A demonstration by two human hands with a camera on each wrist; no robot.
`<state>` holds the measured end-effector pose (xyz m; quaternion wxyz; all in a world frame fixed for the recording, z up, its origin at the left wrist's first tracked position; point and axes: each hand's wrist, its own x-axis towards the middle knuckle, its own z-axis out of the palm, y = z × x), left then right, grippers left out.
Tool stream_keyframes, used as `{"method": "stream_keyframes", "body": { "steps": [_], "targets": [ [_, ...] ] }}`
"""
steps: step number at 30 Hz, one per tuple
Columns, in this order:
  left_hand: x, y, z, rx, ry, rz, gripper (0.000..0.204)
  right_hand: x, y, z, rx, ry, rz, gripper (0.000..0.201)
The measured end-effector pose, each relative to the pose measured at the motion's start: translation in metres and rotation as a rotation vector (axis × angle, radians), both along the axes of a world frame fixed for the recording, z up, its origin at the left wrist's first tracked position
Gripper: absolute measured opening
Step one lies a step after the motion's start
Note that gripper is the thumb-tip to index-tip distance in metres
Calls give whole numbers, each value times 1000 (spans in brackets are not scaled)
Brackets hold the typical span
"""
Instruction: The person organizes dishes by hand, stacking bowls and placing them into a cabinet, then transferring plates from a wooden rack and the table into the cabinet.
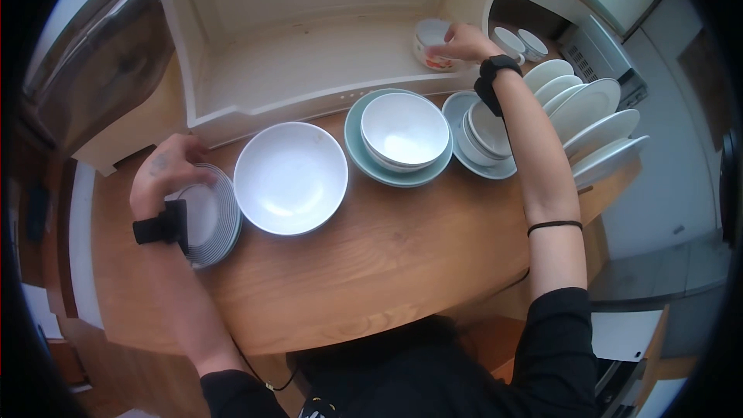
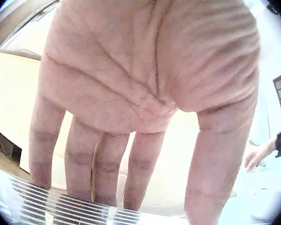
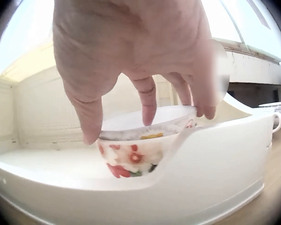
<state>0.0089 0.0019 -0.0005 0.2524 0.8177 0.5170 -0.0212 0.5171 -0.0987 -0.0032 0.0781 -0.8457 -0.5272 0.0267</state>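
No writing, label, brand, number or sign can be read in any of the three views. The only marking is a painted pattern of red flowers on the side of the floral cup (image 3: 133, 157), and it carries no lettering.

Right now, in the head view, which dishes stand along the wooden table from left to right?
Striped plates under the left hand → large white bowl → white bowl on a blue-green plate → stacked small bowls on a plate → leaning white plates.
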Motion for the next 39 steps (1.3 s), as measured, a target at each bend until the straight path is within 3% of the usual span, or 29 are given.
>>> {"method": "stream_keyframes", "body": {
  "steps": [2, 4, 6, 8, 9, 10, 11, 14, 16, 19, 22, 32, 34, 39],
  "targets": [
    [-1, -4, 5, 27, -31, -11, 51, -12, -3, 5, 41, -25, 2, 73],
    [-4, -4, 6, 69, -65, -32, 49, -31, -17, 12, 424, -265, 214, 73],
    [-4, -6, 11, 127, -100, -54, 47, -73, -42, 37, 353, 148, 262, 74],
    [7, -19, 17, 168, -149, -93, 41, -114, -73, 44, 288, 336, 413, 78],
    [10, -30, 22, 245, -117, -155, 39, -132, -86, 44, 194, 233, 428, 77],
    [37, -60, 50, 100, 10, -50, 43, -149, -98, 39, 102, 134, 437, 77],
    [31, -69, 15, 553, -155, -382, 44, -164, -113, 23, 8, 82, 396, 89],
    [79, -145, 39, 406, -2, -489, 42, -165, -113, 15, -40, 73, 375, 93],
    [88, -171, 24, 446, -103, -702, 40, -164, -112, 20, -61, 94, 389, 86],
    [99, -201, 9, 442, -51, -841, 31, -157, -109, 15, -16, 105, 430, 76],
    [99, -219, 7, 418, 75, -948, 27, -154, -108, 10, 47, 107, 487, 70],
    [108, -270, -26, 464, -21, -1251, 22, -158, -108, 16, 110, 80, 575, 59],
    [106, -282, -39, 491, -101, -1312, 18, -144, -111, 26, 270, 167, 569, 58],
    [103, -295, -50, 557, -179, -1324, 14, -92, -92, 49, 387, 140, 567, 65]
  ]
}}
